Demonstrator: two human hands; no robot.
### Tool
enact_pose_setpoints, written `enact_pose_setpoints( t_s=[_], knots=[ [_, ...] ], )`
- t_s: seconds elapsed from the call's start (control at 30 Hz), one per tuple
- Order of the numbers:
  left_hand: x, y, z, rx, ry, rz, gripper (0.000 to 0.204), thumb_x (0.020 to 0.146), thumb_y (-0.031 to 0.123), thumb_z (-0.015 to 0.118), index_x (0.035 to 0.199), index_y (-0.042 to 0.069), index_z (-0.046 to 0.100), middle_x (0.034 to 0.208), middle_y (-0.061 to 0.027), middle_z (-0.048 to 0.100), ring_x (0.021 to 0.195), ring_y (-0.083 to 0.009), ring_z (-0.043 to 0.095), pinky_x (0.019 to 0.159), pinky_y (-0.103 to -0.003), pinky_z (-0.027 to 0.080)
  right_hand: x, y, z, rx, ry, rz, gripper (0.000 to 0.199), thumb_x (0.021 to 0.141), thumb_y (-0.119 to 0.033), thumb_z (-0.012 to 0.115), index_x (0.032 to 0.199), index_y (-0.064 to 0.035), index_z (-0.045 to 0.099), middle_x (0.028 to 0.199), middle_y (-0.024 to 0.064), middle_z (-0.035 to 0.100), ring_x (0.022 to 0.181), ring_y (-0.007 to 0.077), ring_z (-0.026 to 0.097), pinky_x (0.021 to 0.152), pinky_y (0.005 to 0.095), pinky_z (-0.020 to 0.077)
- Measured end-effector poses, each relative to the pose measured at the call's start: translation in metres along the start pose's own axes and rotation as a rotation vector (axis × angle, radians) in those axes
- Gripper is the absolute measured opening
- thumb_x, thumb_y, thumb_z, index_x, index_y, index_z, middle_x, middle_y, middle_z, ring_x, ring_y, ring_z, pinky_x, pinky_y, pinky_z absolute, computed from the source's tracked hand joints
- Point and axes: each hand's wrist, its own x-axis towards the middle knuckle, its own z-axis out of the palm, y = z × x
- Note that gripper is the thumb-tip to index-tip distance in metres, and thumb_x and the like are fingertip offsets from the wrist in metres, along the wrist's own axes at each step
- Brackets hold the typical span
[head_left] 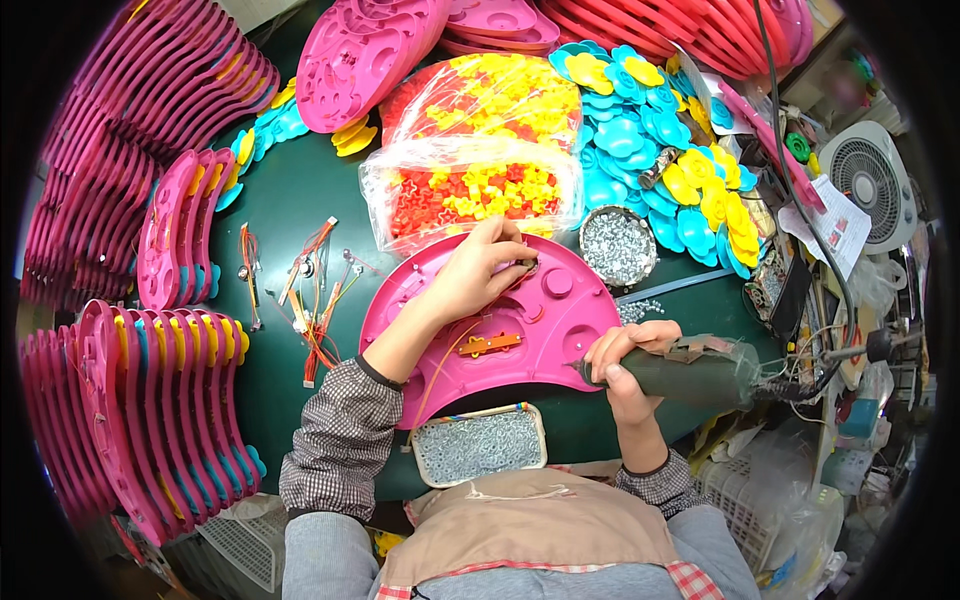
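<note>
A pink half-moon plastic panel (pixel 580 300) lies in front of me, its moulded hollows and posts facing up. Over its upper middle, my left hand (pixel 480 272) has its fingertips pinched together on something small and dark that I cannot make out. My right hand (pixel 630 362) is closed around a dark green electric screwdriver (pixel 700 378), whose tip points left over the panel's right end. An orange part (pixel 490 345) sits in the panel, with thin wires beside it. Close to my body is a shallow tray (pixel 541 420) of small metal pieces.
A round tin (pixel 655 245) of screws stands right of the panel. Wire bundles (pixel 315 310) lie left. Behind is a plastic bag (pixel 375 190) of red and yellow parts. Blue flower shapes (pixel 620 135) pile up far right; pink panels (pixel 100 190) stack left. A cable (pixel 845 270) hangs right.
</note>
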Motion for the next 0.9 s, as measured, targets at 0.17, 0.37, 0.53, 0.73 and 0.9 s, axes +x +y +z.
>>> enact_pose_setpoints(
  t_s=[0.17,0.37,0.53,0.73,0.9],
  knots=[
    [-0.009,0.000,0.012,0.108,0.181,0.047,0.020,0.088,0.010,0.078,0.107,0.003,0.077,0.101,-0.0102,0.069,0.098,-0.0312,0.067,0.084,-0.040,0.057,0.034,-0.005,-0.015,-0.045,0.040,-0.127,0.044,0.092,-0.001,0.066,0.127,-0.0076,0.041,0.071,0.0083,0.057,0.061,0.0211,0.057,0.065,0.0398,0.0546],
    [-0.009,0.014,0.011,0.250,0.202,-0.049,0.014,0.088,0.015,0.078,0.098,0.006,0.081,0.096,-0.0075,0.070,0.097,-0.0287,0.066,0.085,-0.041,0.055,0.086,0.023,-0.034,-0.209,0.242,-0.282,0.047,0.091,0.006,0.061,0.132,-0.0034,0.041,0.077,0.0082,0.064,0.066,0.0172,0.060,0.066,0.0356,0.0539],
    [0.001,0.019,0.008,0.361,0.031,-0.120,0.014,0.090,0.020,0.076,0.097,0.011,0.083,0.094,-0.0058,0.072,0.098,-0.0287,0.066,0.085,-0.042,0.056,0.103,0.055,-0.034,-0.249,0.294,-0.197,0.039,0.089,0.006,0.068,0.124,0.0018,0.048,0.083,0.0057,0.069,0.070,0.0125,0.063,0.075,0.0312,0.0541],
    [-0.013,0.033,0.032,0.544,0.045,-0.050,0.014,0.089,0.025,0.077,0.097,0.015,0.084,0.093,-0.0011,0.073,0.091,-0.0258,0.064,0.078,-0.038,0.057,0.112,0.059,-0.057,-0.613,0.126,-0.363,0.040,0.088,0.005,0.068,0.124,0.0023,0.048,0.080,0.0057,0.068,0.070,0.0134,0.064,0.085,0.0333,0.0545],
    [-0.008,0.041,0.030,0.616,0.031,-0.075,0.015,0.088,0.028,0.077,0.096,0.017,0.084,0.090,-0.0011,0.071,0.090,-0.0260,0.064,0.075,-0.040,0.057,0.100,0.019,-0.026,-0.224,0.217,-0.373,0.045,0.088,0.007,0.062,0.129,0.0007,0.044,0.077,0.0078,0.064,0.068,0.0184,0.063,0.076,0.0379,0.0573]
  ],
)
